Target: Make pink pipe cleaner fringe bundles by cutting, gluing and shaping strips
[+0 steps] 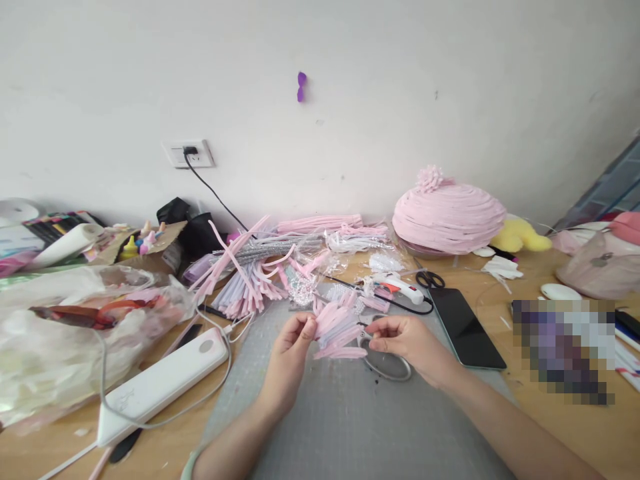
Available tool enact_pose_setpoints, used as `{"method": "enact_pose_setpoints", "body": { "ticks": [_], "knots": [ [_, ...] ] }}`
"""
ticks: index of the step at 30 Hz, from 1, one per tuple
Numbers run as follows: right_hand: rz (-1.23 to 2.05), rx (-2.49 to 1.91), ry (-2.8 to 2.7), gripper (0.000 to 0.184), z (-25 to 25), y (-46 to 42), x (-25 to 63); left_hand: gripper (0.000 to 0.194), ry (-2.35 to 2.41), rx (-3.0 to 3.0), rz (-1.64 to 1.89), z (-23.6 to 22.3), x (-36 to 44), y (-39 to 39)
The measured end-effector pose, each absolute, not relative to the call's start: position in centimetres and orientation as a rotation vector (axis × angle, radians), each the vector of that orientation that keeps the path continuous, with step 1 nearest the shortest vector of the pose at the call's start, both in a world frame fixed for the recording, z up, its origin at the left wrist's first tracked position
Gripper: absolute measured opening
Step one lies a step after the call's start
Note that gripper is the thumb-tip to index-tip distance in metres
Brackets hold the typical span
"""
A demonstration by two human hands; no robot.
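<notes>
Over the grey cutting mat (320, 420), my left hand (295, 340) pinches the left end of a piece made of pink and lilac pipe-cleaner loops (337, 328). Close to the piece's right end is my right hand (395, 333), thumb and fingers pressed together. Whatever lies between those fingers is too small to make out. Grey-handled scissors (400, 375) rest on the mat just below and behind the right hand, partly hidden by it. Beyond the hands lie a white glue gun (400, 288) and packets of pearl beads (300, 288).
A bundle of pink and lilac pipe cleaners (250, 290) lies at the back left. On the left are a white power strip (165, 387) with cables and a plastic bag (75, 360). To the right are a phone (469, 327), black scissors (430, 279) and a pink domed piece (447, 220).
</notes>
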State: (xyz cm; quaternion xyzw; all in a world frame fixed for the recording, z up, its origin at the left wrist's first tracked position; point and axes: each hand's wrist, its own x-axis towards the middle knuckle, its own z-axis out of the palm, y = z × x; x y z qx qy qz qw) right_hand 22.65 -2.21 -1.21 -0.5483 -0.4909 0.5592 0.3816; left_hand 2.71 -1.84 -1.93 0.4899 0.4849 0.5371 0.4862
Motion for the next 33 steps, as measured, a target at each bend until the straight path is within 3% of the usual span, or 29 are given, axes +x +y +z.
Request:
{"method": "enact_pose_setpoints", "body": {
  "ticks": [8,18,33],
  "knots": [
    [1.476,-1.38,-1.275,0.022,-1.11,-2.35,22.39,0.026,1.024,1.008,1.291,-2.41,2.63,-1.57],
    [1.677,-1.213,-0.985,0.036,-1.61,-2.15,22.57,0.027,1.054,1.015,1.279,-1.64,2.84,-1.7],
    [1.624,-1.242,-1.026,0.021,-0.95,-2.21,22.52,0.023,0.972,0.994,1.255,-2.29,2.5,-1.64]
  ]
}}
